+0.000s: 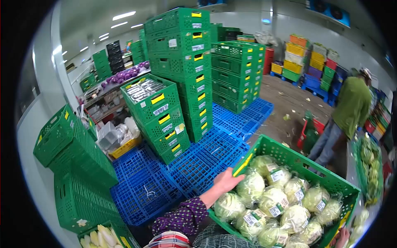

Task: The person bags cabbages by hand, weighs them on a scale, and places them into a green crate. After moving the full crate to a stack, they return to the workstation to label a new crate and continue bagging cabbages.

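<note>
Green crate (285, 159), found at four o'clock in view, filled with wrapped cabbages (271, 201); one end grasped by the left hand (225, 180) at nine o'clock, fingers closed at the rim; opposite end apparently gripped by the right hand (342, 237), partly cut off, at four; crate judged heavy and stiff, cabbages firm, bruisable, slippery; best held by both ends; blue pallets (182, 173) laid at nine; tall crate stack (180, 60) placed at eleven.
</note>
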Demonstrator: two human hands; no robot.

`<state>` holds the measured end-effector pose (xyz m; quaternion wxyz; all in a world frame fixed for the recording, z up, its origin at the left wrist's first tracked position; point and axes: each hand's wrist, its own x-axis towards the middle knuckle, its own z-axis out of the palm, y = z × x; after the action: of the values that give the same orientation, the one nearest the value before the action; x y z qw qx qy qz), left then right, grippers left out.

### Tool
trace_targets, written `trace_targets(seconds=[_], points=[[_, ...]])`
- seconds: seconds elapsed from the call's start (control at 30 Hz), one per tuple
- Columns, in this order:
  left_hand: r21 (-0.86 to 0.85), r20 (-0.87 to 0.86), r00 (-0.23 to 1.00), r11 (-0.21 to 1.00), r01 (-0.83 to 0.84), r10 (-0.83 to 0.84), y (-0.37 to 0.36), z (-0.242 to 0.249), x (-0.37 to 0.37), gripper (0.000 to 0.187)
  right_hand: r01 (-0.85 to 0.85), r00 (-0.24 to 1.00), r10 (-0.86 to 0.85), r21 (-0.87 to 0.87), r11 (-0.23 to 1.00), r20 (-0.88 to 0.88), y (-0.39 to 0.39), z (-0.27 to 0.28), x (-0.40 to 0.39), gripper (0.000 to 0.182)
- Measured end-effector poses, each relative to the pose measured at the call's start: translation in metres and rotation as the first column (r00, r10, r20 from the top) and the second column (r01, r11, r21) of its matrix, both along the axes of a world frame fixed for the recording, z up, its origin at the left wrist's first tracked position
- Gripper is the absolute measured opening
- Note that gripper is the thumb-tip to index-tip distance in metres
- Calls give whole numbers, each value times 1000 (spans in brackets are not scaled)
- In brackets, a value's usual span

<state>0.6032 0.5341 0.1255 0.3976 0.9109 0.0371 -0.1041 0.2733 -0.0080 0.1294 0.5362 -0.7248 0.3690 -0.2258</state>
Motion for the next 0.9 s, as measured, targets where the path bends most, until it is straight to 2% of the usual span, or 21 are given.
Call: trace_targets(seconds=[0.07, 0.13, 0.17, 0.23, 0.37, 0.5, 0.57, 0.6, 0.63, 0.7, 0.73, 0.77, 0.8, 0.9], points=[[-40, 37, 996, 996, -75, 77, 25, -11, 30, 66, -186, 978, 187, -11, 982, 96, -48, -34, 79, 30], [-1, 67, 985, 987, -158, 158, 40, -5, 55, 67, -149, 982, 138, 79, 986, 130, 12, -8, 163, 30], [0, 2, 978, 978, -211, 211, 46, -2, 74, 63, -96, 985, 72, 150, 984, 160, 37, 2, 197, 31], [-32, 75, 961, 964, -265, 266, 59, 9, 105, 60, -240, 957, 215, 110, 965, 196, 35, -7, 254, 30], [-23, 153, 942, 954, -298, 298, 83, 15, 175, 64, -349, 924, 331, 70, 934, 193, 41, -3, 356, 33], [-5, 138, 941, 951, -310, 308, 85, 10, 238, 63, -306, 945, 286, 117, 945, 160, 49, 7, 442, 33], [-60, 101, 926, 932, -358, 363, 79, 6, 270, 53, -332, 940, 305, 208, 920, 154, 61, 14, 481, 29], [-69, 72, 930, 932, -357, 361, 73, 10, 288, 52, -341, 938, 321, 186, 921, 130, 58, 11, 504, 29], [-47, 68, 929, 931, -362, 364, 72, -4, 313, 60, -347, 937, 333, 169, 922, 106, 54, 6, 529, 30], [-96, 165, 918, 933, -348, 360, 64, -23, 362, 57, -328, 944, 315, 169, 930, 99, 41, 6, 574, 30], [-104, 145, 924, 935, -340, 353, 59, -30, 385, 56, -335, 942, 322, 181, 925, 96, 37, 5, 600, 29], [-113, 132, 927, 934, -338, 351, 53, -30, 415, 55, -349, 937, 336, 191, 917, 101, 31, 8, 635, 29], [-78, 108, 927, 932, -353, 360, 39, -15, 437, 53, -358, 933, 349, 128, 925, 86, 18, 7, 662, 29], [-92, 149, 918, 930, -357, 367, 27, -27, 502, 53, -299, 954, 292, 213, 930, 68, -2, 24, 731, 27]])
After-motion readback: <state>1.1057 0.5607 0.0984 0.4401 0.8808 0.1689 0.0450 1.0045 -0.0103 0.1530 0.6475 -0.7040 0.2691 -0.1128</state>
